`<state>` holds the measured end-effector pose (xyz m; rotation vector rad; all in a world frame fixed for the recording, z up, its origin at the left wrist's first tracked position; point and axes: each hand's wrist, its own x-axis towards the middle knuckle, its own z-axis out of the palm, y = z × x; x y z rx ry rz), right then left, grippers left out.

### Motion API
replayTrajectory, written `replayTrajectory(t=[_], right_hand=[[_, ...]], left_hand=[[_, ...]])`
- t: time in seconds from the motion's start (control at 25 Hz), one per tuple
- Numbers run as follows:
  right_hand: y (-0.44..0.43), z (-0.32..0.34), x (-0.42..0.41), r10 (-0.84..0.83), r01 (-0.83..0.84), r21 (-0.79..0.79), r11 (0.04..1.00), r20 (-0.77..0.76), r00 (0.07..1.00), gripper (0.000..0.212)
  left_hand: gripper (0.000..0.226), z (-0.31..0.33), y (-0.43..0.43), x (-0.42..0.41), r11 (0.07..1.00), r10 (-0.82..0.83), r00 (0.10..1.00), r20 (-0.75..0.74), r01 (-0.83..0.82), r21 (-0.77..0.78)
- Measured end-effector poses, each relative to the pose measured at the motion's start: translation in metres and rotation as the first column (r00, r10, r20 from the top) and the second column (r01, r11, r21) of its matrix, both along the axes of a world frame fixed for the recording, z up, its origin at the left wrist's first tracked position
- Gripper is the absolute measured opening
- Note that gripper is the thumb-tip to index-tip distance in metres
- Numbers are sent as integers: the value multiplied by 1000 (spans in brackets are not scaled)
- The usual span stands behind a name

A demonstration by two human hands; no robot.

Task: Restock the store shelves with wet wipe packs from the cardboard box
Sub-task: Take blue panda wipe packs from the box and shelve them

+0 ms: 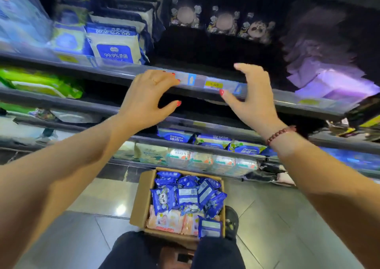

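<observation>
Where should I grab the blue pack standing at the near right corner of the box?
Probably pinch its top edge, coming straight down. The blue pack stands upright in the cardboard box corner, walls on two sides and other packs behind it, so only the top is free.

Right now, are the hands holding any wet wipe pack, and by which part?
Nothing is held. The left hand and right hand are open and empty by the shelf edge; blue packs lie in the cardboard box.

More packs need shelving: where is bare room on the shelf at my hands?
The dark patch between the white packs and the purple packs, before the panda packs at the back, looks bare. Both sides are crowded.
</observation>
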<state>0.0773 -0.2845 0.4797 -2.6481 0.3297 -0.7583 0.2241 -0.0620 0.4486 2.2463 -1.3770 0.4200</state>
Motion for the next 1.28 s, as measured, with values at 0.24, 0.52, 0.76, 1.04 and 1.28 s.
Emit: replayTrajectory(t=[0.24, 0.52, 0.76, 1.04, 1.28], right_hand=[[67, -94, -44, 24, 16, 193, 981, -202, 979, 56], [88, -233, -68, 132, 90, 396, 914, -501, 855, 57], [109, -349, -69, 217, 168, 476, 863, -649, 729, 59], [154, -472, -39, 384, 96, 539, 837, -704, 597, 70], [183, -538, 7, 459, -153, 438, 886, -781, 423, 88]], left_hand=[[56, -64, 47, -30, 989, 46, 992, -119, -28, 142], [57, -193, 90, -70, 950, 241, 894, -377, -137, 281], [61, -312, 116, -111, 902, 406, 737, -540, -228, 368], [71, -415, 148, -147, 823, 559, 420, -715, -386, 417], [73, -466, 183, -148, 785, 581, 244, -776, -420, 456]])
